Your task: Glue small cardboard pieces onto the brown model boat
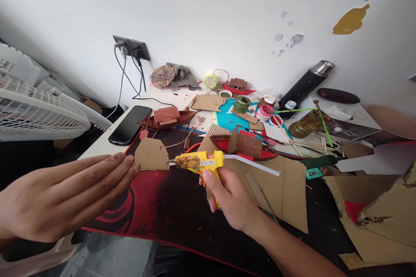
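My right hand [231,199] grips a yellow hot glue gun [201,163] with a white glue stick [256,165] poking out the back. Its nozzle points left at the edge of a small brown cardboard piece [151,155]. My left hand [65,197] pinches that cardboard piece by its left edge with the fingertips, the fingers held flat and together. Both hands hover over a black and red mat [152,207] on the desk.
A black phone [130,124] lies at the left by a cardboard boat model [167,118]. A second red and brown boat [243,145], paint pots [242,104], sticks, a black flask [307,82] and cardboard sheets [286,190] crowd the desk. A white fan [35,112] stands at the left.
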A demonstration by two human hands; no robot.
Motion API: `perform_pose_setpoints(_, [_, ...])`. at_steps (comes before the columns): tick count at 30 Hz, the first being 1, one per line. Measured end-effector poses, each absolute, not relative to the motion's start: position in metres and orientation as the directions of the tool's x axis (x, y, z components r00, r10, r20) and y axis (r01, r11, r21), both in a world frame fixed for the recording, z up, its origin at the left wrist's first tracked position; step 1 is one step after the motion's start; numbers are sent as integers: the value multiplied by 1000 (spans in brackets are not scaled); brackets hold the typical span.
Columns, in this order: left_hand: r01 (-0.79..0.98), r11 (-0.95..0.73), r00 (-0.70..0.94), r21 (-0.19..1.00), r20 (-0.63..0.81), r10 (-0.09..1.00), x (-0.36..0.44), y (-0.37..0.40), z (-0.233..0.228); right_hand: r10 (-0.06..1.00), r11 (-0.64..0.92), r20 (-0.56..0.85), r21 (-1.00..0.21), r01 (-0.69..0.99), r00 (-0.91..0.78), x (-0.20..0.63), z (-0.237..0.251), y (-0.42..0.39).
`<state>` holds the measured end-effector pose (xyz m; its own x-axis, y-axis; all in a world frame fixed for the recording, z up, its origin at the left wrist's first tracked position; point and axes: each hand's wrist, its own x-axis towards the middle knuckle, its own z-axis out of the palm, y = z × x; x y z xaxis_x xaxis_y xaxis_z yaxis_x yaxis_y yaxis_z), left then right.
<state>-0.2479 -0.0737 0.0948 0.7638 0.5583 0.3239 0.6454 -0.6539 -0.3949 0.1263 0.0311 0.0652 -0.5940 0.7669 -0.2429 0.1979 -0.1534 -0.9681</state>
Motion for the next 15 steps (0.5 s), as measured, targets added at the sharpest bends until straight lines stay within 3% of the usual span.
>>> perform_pose_setpoints(3, [581, -696, 813, -422, 335, 476, -247, -65, 101, 765, -149, -240, -969, 199, -598, 126, 65, 31])
perform_pose_setpoints(15, [604, -692, 796, -396, 349, 495, -250, -62, 99, 754, -142, -250, -965, 221, -607, 128, 60, 31])
